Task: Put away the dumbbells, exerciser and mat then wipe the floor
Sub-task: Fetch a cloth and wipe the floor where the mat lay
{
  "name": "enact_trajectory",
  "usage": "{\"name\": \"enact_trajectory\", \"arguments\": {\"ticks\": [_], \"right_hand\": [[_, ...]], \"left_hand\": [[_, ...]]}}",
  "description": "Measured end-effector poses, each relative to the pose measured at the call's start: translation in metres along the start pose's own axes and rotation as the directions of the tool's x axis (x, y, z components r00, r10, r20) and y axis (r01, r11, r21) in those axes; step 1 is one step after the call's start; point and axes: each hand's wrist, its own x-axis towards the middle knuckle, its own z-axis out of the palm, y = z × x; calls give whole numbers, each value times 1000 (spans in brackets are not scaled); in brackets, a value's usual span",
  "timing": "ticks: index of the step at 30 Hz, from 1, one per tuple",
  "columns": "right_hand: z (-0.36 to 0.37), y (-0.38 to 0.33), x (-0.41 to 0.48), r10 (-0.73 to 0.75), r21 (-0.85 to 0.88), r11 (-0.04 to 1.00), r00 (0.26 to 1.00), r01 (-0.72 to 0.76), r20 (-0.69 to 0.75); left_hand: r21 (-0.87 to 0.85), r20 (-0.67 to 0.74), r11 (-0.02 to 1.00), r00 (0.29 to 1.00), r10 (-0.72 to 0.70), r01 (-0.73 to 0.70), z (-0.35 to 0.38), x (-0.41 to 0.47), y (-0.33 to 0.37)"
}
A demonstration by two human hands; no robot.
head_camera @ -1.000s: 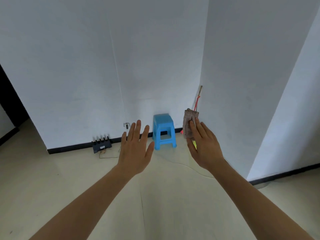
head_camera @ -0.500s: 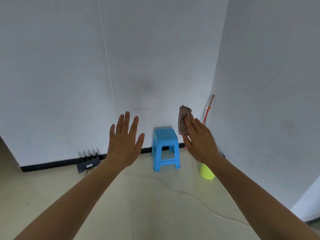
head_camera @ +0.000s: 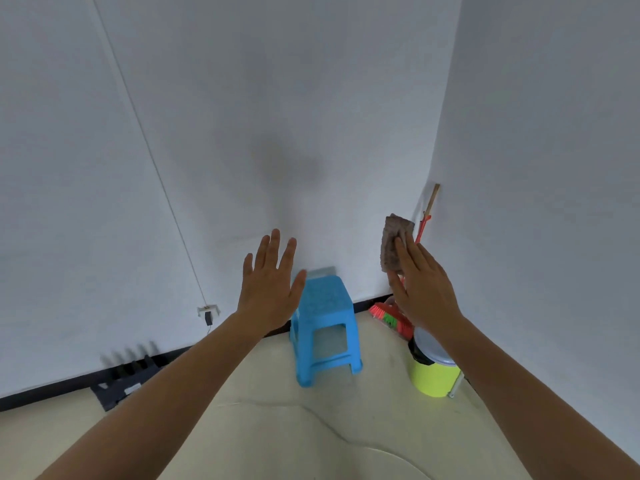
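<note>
The left hand (head_camera: pixel 268 289) is hanging spread and empty, fingers fanned. The right hand (head_camera: pixel 424 292) is holding a brownish cloth (head_camera: pixel 394 240), which is standing up past its nearly straight fingertips. That hold is looking light, so the cloth could be slipping free and dropping towards the lidded bin (head_camera: pixel 433 379) under the right wrist, or onto the broom (head_camera: pixel 391 315) just beyond it. The blue stool (head_camera: pixel 323 306), between and beyond the hands, is sitting where a step forward could be knocking it. How the thumb is pinning the cloth is hidden on the palm side. No dumbbells, exerciser or mat are showing. A black rack (head_camera: pixel 121 379) below the left forearm is too blurred to identify. Whether the floor (head_camera: pixel 311 438) is needing wiping here is hard to judge.
</note>
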Motion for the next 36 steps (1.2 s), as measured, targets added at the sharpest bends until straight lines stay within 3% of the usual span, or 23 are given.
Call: {"name": "enact_trajectory", "arguments": {"ticks": [7, 15, 26, 30, 36], "right_hand": [[91, 63, 170, -22, 22, 1000, 995, 20, 96], [219, 79, 295, 12, 43, 999, 962, -25, 272], [367, 123, 400, 209, -81, 978, 903, -192, 377], [417, 135, 405, 291, -74, 955, 853, -288, 433], [540, 176, 380, 227, 10, 960, 793, -281, 565]], "left_hand": [[75, 99, 997, 995, -29, 22, 71, 169, -37], [33, 255, 997, 964, -79, 73, 174, 274, -112], [-77, 523, 997, 852, 20, 24, 338, 448, -192], [-123, 617, 991, 786, 40, 47, 398, 469, -189], [-117, 726, 984, 688, -6, 132, 516, 457, -177]]}}
